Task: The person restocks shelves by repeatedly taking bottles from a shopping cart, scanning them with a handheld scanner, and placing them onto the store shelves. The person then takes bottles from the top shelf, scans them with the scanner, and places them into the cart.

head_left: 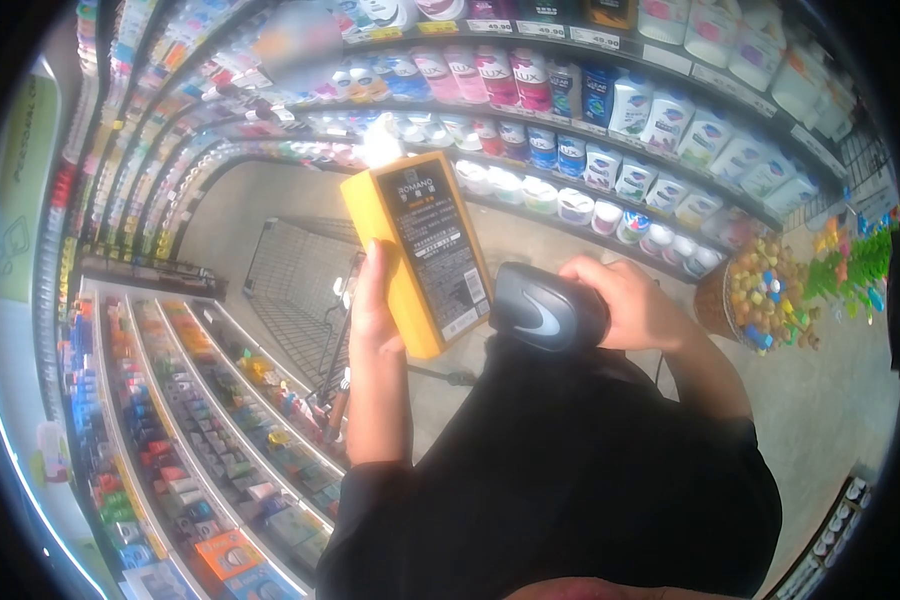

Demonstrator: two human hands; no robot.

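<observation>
My left hand [372, 308] is closed around a yellow and black ROMANO bottle or box [430, 250], held tilted in front of me. Its printed back panel faces up, with a white barcode label near the lower end. A white pump or cap seems to stick up behind its top, though glare blurs that part. In my right hand [625, 300] is a black barcode scanner [545, 308] with a grey curved mark. The scanner's head is close beside the barcode end of the yellow pack; whether they touch, I cannot tell.
A wire shopping cart [295, 275] stands on the floor beyond my left arm. Shelves of shampoo bottles [660, 125] curve along the back, and tilted shelves of small packs [190, 430] run on the left. A wicker basket [718, 300] full of small round items stands at right.
</observation>
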